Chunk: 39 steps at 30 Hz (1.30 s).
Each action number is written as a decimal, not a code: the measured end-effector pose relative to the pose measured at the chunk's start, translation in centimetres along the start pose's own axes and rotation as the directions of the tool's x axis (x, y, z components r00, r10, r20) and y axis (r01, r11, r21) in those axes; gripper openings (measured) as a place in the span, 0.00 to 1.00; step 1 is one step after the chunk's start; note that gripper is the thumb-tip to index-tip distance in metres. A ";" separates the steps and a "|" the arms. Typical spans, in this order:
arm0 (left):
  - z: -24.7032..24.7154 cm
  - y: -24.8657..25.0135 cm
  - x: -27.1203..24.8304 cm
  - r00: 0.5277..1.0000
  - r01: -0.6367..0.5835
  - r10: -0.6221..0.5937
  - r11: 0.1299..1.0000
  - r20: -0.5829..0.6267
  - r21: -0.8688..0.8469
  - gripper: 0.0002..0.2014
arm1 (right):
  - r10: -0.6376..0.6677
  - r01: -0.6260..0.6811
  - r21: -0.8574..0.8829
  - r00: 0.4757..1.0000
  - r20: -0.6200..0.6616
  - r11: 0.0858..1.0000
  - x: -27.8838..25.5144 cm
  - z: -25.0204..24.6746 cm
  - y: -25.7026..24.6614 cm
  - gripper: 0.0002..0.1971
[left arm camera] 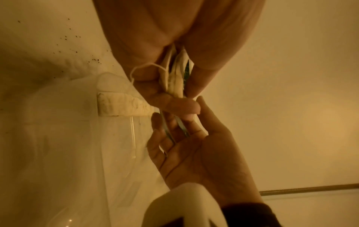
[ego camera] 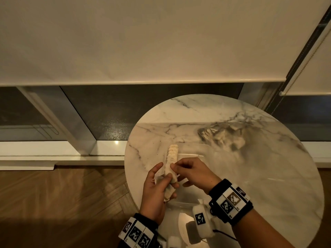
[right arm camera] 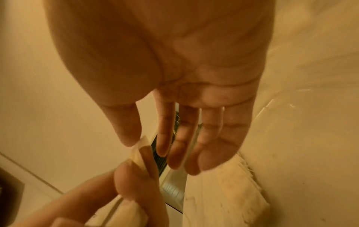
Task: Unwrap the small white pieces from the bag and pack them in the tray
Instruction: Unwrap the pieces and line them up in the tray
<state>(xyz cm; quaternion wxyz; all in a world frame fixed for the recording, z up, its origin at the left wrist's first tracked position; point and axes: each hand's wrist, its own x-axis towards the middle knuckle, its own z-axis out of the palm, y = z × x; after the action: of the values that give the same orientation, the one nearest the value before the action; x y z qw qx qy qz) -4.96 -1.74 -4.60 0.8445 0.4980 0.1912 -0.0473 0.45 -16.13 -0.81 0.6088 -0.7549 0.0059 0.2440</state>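
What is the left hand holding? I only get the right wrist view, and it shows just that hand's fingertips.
Observer: The left hand grips a small bundle of white pieces. A loop of string hangs out of the bundle.
Operator: Where is the bag?
Observer: The crumpled bag lies on the marble table, beyond the far edge of the tray and to the right. Neither hand touches it.

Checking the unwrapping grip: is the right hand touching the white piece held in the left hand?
Touching. In the head view the right hand pinches the top of the white piece with thumb and forefinger; the left hand grips it lower down.
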 end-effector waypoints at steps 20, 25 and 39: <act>-0.9 -0.4 0.6 0.999 0.031 -0.030 0.999 -0.040 0.028 0.14 | -0.059 0.068 0.066 0.991 -0.120 0.996 0.9 -0.9 0.0 0.04; -2.4 -0.7 1.4 0.986 0.065 -0.070 0.997 -0.152 -0.037 0.12 | -0.016 0.034 0.101 0.985 -0.172 0.994 2.3 -1.8 -0.2 0.04; -4.3 -2.0 2.7 0.934 0.199 -0.206 0.978 -0.292 -0.055 0.14 | 0.430 -0.406 -0.319 0.903 0.003 0.856 7.0 -0.2 1.8 0.05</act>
<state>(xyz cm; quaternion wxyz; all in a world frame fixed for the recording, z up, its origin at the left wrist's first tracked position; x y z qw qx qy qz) -4.26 1.27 -9.12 0.8028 0.4668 0.3665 -0.0568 6.15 -14.81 -5.04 0.4144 -0.8123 0.1086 0.3958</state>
